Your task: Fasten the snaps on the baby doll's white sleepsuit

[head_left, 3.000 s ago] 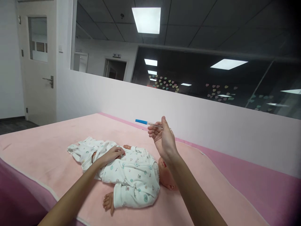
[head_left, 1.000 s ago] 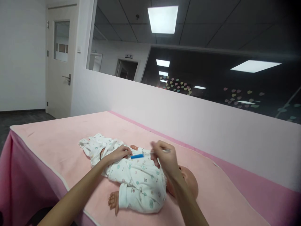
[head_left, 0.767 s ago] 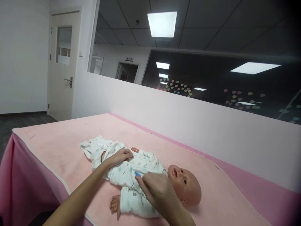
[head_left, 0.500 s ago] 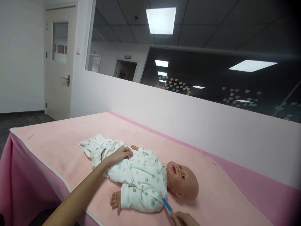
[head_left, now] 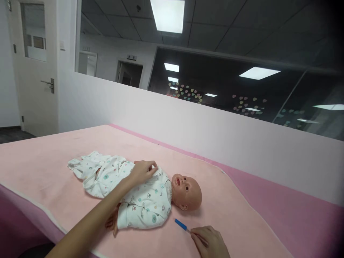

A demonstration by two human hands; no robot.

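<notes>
A baby doll (head_left: 186,191) in white printed clothes (head_left: 145,206) lies on its back on the pink cloth, head to the right. My left hand (head_left: 143,172) rests on the doll's chest, its fingers curled at the clothing; whether they grip any fabric is hidden. Close to the front edge, my right hand (head_left: 209,242) pinches the thin handle of a small tool with a blue end (head_left: 180,224). That blue end points toward the doll's shoulder and does not touch it. My left forearm crosses over the doll's near hand.
Pink cloth (head_left: 225,215) covers the table, with its edge along the front left. Behind it stands a white wall (head_left: 201,129) below a long window. A door (head_left: 37,89) is at the far left.
The view has swung to the right. My left hand has moved up the doll's chest toward the far shoulder. My right hand and the blue-ended tool have come away from the doll's near shoulder.
</notes>
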